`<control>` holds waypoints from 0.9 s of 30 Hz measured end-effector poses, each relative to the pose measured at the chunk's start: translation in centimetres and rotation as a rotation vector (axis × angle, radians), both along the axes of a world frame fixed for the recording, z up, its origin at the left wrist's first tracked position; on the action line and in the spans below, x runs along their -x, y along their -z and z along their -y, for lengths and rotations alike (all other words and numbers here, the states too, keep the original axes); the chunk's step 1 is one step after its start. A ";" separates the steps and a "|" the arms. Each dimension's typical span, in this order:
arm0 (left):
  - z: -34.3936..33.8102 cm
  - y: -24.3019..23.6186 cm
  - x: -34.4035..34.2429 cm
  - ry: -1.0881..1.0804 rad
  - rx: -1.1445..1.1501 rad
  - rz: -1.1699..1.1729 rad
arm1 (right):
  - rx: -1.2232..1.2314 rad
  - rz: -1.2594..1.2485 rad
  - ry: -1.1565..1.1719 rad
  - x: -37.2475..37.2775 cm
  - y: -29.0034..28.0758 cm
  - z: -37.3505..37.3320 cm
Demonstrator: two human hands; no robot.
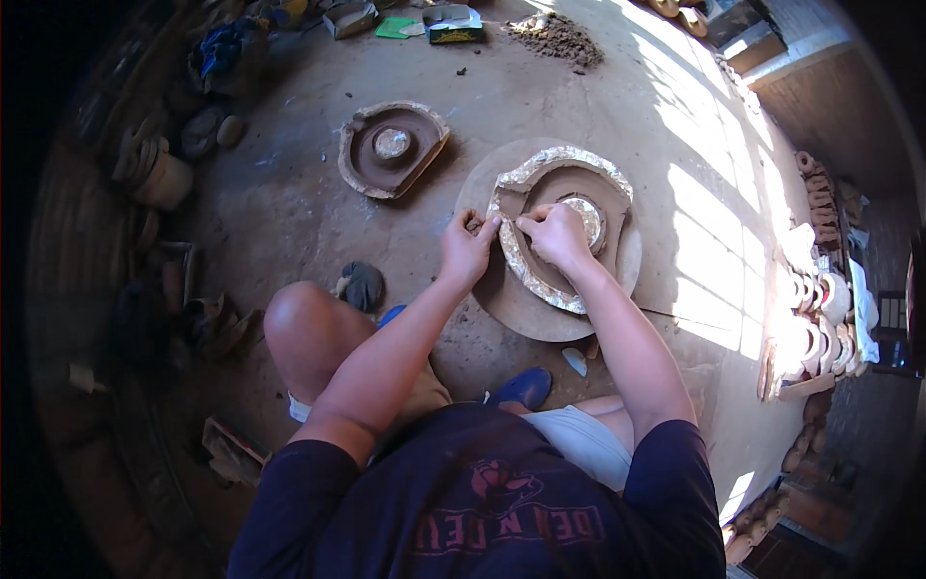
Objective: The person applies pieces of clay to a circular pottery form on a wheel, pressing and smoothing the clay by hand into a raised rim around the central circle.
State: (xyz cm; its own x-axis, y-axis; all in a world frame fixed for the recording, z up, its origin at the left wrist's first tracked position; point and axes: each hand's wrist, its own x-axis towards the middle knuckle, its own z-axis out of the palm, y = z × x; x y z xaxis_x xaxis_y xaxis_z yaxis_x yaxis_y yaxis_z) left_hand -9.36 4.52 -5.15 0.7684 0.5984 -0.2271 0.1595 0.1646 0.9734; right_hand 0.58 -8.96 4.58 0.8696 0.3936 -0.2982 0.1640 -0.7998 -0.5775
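Observation:
In front of me a round plaster mold (522,253) with a whitish, chipped rim lies on a round board (479,294). Brown clay lines its inside, and a pale round knob (590,218) rises from its middle. My left hand (466,253) is at the mold's left rim, its thumb against the edge. The curled fingers hold what looks like a small lump of brown clay (474,225). My right hand (559,236) reaches over the mold, fingers bent and pressed together at the inner side of the left rim. Whatever those fingers pinch is hidden.
A second clay-lined mold (363,174) sits farther left on the floor. Beyond it are a clay heap (558,41) and boxes (452,24). A dark cloth bundle (363,286) lies by my knee. Stacked clay pieces (820,323) line the right, a bucket (164,181) the left.

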 end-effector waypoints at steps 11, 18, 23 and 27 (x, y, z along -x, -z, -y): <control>-2.2 0.7 -3.2 0.013 -0.002 -0.004 | 0.234 -0.010 -0.253 3.1 -1.6 4.3; -2.7 -1.0 -3.3 -0.145 -0.434 0.085 | 0.408 0.195 -0.331 3.7 -4.6 10.4; 1.5 -7.7 1.6 0.395 0.173 0.117 | -0.112 0.371 -0.115 8.7 -7.9 9.1; 4.3 -8.6 6.7 0.578 0.761 -0.014 | -0.190 0.712 -0.478 12.4 -6.5 7.0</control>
